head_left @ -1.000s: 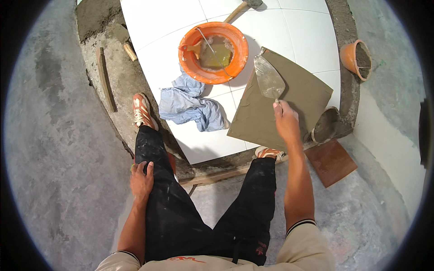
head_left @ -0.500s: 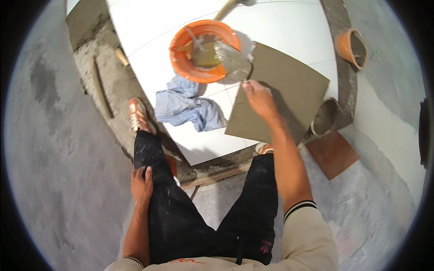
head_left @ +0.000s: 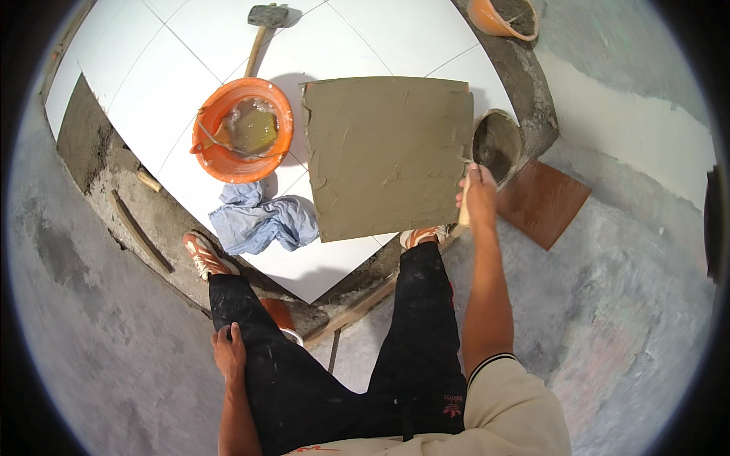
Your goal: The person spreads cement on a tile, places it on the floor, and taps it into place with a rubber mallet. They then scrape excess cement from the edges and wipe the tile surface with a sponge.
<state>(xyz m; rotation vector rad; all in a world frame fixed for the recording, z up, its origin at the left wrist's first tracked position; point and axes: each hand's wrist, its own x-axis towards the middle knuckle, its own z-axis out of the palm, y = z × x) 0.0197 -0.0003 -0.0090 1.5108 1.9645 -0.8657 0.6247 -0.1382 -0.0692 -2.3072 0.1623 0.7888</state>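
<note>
My right hand (head_left: pixel 479 197) is closed around the wooden handle of a trowel (head_left: pixel 464 213) at the right edge of a large square tile. Grey mortar spreads over the top of this tile (head_left: pixel 388 159), with ridges and smears. The trowel's blade barely shows, so its exact position is hard to make out. Just right of it, a round container (head_left: pixel 498 143) with mortar inside leans on its side. My left hand (head_left: pixel 230 349) lies on my left thigh, fingers loosely extended, holding nothing.
An orange bucket (head_left: pixel 283 125) of murky water stands on white tiles (head_left: pixel 342 42), with a blue rag (head_left: pixel 266 224) below it and a mallet (head_left: pixel 262 30) behind. A brown tile (head_left: pixel 544 204) lies at right. Farther back is an orange pail (head_left: pixel 490 19). Wood pieces (head_left: pixel 141 232) lie left.
My right hand has carried the trowel from beside the orange bucket to the coated tile's right edge. The whole view has turned, while my left hand stays on my thigh.
</note>
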